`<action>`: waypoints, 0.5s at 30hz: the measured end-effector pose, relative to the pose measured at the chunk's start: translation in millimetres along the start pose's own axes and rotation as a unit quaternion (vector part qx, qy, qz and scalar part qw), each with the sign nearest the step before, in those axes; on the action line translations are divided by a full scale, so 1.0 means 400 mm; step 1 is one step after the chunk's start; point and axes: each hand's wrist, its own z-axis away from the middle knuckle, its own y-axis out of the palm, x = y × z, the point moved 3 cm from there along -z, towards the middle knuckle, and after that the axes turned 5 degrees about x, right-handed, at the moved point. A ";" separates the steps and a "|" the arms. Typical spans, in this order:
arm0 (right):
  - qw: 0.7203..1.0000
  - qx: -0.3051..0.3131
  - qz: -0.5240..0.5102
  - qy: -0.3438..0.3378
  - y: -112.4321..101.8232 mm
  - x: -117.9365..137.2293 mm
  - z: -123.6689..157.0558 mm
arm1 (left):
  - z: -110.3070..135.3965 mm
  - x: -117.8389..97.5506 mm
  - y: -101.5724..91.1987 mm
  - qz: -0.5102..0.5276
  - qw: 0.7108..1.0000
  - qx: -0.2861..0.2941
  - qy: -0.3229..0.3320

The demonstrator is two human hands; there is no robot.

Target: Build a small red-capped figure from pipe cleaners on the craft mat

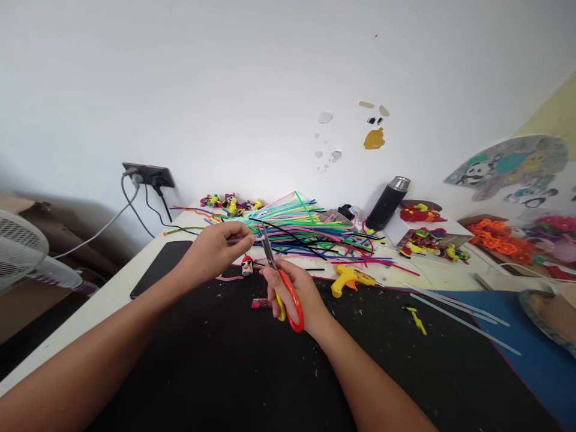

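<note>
My right hand (pixel 294 294) grips scissors (pixel 288 294) with red and yellow handles, the blades pointing up and away. In my left hand (pixel 225 246), thumb and fingers are pinched on a pale pink pipe cleaner (pixel 260 239), which lies at the scissor blades; most of it is hidden by the fingers. Beyond both hands spreads a heap of many-coloured pipe cleaners (pixel 288 219). A small figure with a red top (pixel 246 266) stands just below my left hand. Near my right fingers lies a small pink-capped item (pixel 261 303) on the black mat (pixel 216 372).
A yellow glue gun (pixel 353 279) lies right of my right hand, with clear glue sticks (pixel 468 321) and a small yellow-green piece (pixel 417 321) farther right. A black flask (pixel 387 204) stands behind. At left are a dark phone-like slab (pixel 159 267) and a fan (pixel 27 252).
</note>
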 end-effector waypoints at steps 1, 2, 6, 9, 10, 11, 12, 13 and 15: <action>1.000 0.000 0.001 0.001 0.000 0.001 0.000 | 0.000 0.000 0.001 -0.001 1.000 0.002 -0.001; 1.000 0.000 0.002 0.002 0.000 0.002 0.000 | 0.001 0.000 0.002 -0.001 1.000 0.004 -0.002; 1.000 0.001 0.003 0.009 0.002 0.005 0.000 | 0.002 0.001 0.004 0.005 1.000 0.006 -0.004; 1.000 0.000 0.007 0.008 0.001 0.003 -0.001 | 0.001 0.002 0.005 0.008 1.000 0.012 -0.003; 1.000 0.001 0.008 0.007 0.001 0.002 -0.001 | 0.001 0.002 0.005 0.009 1.000 0.013 -0.003; 1.000 0.001 0.009 0.006 0.000 0.001 -0.001 | 0.001 0.001 0.006 0.010 1.000 0.016 -0.003; 1.000 0.001 0.010 0.006 0.000 -0.001 -0.001 | 0.000 0.001 0.006 0.010 1.000 0.018 -0.003; 1.000 0.000 0.012 0.007 -0.001 -0.001 -0.001 | 0.000 0.000 0.006 0.010 1.000 0.018 -0.003; 1.000 -0.002 0.016 0.007 -0.002 -0.002 -0.001 | 0.000 0.000 0.006 0.010 1.000 0.017 -0.003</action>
